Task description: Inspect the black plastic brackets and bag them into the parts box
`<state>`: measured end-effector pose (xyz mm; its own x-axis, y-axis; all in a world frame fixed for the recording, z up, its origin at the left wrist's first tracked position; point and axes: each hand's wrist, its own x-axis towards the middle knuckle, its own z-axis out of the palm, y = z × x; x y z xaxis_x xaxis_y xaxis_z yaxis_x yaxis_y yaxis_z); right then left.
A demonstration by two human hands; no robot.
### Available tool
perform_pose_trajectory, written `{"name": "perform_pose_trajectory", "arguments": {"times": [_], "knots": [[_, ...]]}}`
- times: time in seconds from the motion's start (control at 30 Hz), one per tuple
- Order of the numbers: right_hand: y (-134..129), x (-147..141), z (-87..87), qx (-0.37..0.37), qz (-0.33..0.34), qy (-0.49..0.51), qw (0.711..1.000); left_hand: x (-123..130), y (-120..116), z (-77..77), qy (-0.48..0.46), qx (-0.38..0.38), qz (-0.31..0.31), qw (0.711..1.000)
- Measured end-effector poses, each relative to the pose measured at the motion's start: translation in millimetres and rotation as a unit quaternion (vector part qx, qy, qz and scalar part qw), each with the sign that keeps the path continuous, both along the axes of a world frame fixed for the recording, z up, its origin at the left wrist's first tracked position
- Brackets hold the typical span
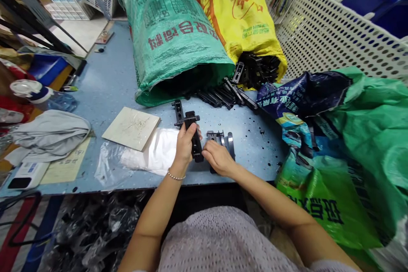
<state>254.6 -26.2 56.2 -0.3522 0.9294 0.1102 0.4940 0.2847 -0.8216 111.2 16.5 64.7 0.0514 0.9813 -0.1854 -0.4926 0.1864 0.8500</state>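
Observation:
My left hand (184,146) is wrapped around a long black plastic part (196,146) and holds it tilted above the blue table. Close beside its lower end is my right hand (218,157), fingers curled together; what they pinch, if anything, is hidden. Partly behind the right hand a small black fixture (215,137) stands on the table, with a curved grey piece (230,144) at its right. Another black part (179,112) lies just beyond my left hand. Several similar black parts (219,95) spill out between the two sacks.
A green woven sack (178,21) and a yellow sack (248,12) lie at the back. Left of my hands are a square tile (130,127) and white plastic bags (156,151). Crumpled green bags (360,136) hang at the right, before a white perforated crate (338,25).

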Motion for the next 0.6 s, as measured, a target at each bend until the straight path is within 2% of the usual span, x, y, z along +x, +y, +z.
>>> {"name": "perform_pose_trajectory", "arguments": {"times": [0.13,0.23,0.33,0.4,0.43,0.5,0.57,0.6], "knots": [[-14.1,-1.3,-10.0,-0.118,-0.038,0.033,0.992,7.6,-0.7,4.6,0.072,0.066,0.021,0.995],[-2.0,0.3,-5.7,-0.125,-0.027,0.062,0.990,0.7,-7.2,20.2,0.128,0.148,0.004,0.981],[23.7,10.3,16.2,-0.093,-0.034,0.107,0.989,-13.7,-29.1,35.2,0.212,0.294,-0.045,0.931],[40.1,19.7,40.0,-0.045,-0.076,0.118,0.989,-18.9,-47.7,35.6,0.254,0.363,-0.083,0.893],[45.2,23.5,52.2,-0.013,-0.103,0.118,0.988,-18.9,-54.5,32.5,0.261,0.362,-0.105,0.889],[45.9,26.2,71.0,0.053,-0.131,0.107,0.984,-13.9,-56.5,22.8,0.236,0.285,-0.130,0.920],[34.4,19.5,75.0,0.097,-0.126,0.086,0.984,-6.5,-40.0,17.0,0.158,0.160,-0.118,0.967],[26.1,13.0,70.2,0.097,-0.118,0.082,0.985,-3.7,-26.7,18.5,0.111,0.102,-0.106,0.983]]}}
